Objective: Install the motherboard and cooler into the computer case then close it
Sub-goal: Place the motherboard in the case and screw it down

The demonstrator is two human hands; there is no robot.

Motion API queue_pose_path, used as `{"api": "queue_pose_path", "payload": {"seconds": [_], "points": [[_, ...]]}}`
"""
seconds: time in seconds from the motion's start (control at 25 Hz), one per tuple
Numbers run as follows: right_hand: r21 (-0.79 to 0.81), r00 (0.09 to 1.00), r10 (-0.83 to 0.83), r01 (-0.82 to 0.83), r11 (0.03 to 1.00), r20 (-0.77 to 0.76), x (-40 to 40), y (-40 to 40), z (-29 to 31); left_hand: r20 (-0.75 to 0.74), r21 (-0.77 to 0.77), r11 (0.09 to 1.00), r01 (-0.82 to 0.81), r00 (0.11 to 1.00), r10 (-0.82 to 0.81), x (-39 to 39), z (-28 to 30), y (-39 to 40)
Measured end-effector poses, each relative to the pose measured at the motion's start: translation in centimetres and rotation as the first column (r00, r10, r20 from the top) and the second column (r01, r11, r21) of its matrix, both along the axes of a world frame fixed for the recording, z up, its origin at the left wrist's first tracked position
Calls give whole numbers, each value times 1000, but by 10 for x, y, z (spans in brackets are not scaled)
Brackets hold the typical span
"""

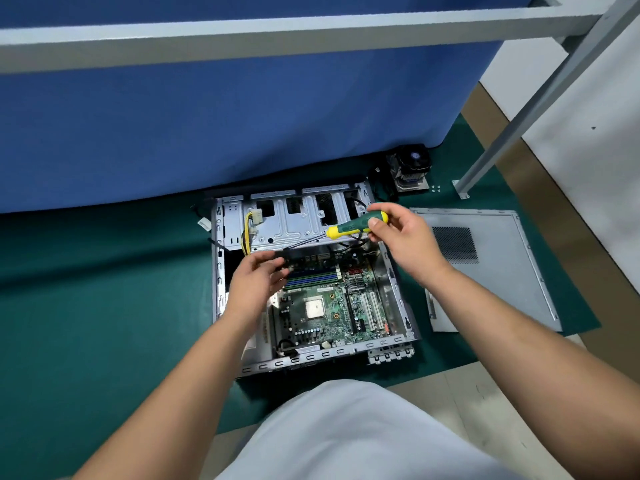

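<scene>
Pinching screwdriver [356, 226] in right hand [401, 237] grip above motherboard [322, 306], left hand [256, 278] fingers loosely spread at its edge

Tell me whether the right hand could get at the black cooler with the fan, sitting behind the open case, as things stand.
Probably yes, but not freely: the right hand grips the green and yellow screwdriver, so it would need setting down. The black fan cooler sits uncovered on the green mat beyond the grey metal case, with nothing between.

Setting: repair workshop | floor: green mat [104, 306] | backdrop: blue partition [242, 116], grey metal frame [277, 29] | evidence: opened computer case [311, 278], loose side panel [491, 271], screwdriver [356, 226]
</scene>
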State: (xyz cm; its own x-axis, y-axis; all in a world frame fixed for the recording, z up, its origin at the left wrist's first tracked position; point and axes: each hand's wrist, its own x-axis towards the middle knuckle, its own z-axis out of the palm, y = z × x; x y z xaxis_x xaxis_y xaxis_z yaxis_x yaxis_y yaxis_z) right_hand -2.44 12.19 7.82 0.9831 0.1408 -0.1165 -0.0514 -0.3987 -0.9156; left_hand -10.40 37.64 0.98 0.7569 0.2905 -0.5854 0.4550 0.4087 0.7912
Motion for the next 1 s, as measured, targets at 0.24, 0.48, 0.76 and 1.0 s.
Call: {"api": "queue_pose_path", "payload": {"seconds": [0.24, 0.48, 0.76, 1.0], "points": [[-255, 974, 195, -160, 954, 117, 16, 37, 1, -62, 919, 281, 276, 805, -589, -14, -10, 51], [-593, 837, 540, -390, 704, 90, 14, 80, -4, -324, 944, -146, 297, 737, -593, -19, -41, 72], [-704, 727, 685, -509, 495, -45, 8, 110, -13, -310, 949, -125, 290, 776, -549, -19, -49, 70], [-756, 656, 752, -522, 395, -59, 10, 122, -19, -304, 950, -120, 287, 773, -557, -18, -49, 70]]}}
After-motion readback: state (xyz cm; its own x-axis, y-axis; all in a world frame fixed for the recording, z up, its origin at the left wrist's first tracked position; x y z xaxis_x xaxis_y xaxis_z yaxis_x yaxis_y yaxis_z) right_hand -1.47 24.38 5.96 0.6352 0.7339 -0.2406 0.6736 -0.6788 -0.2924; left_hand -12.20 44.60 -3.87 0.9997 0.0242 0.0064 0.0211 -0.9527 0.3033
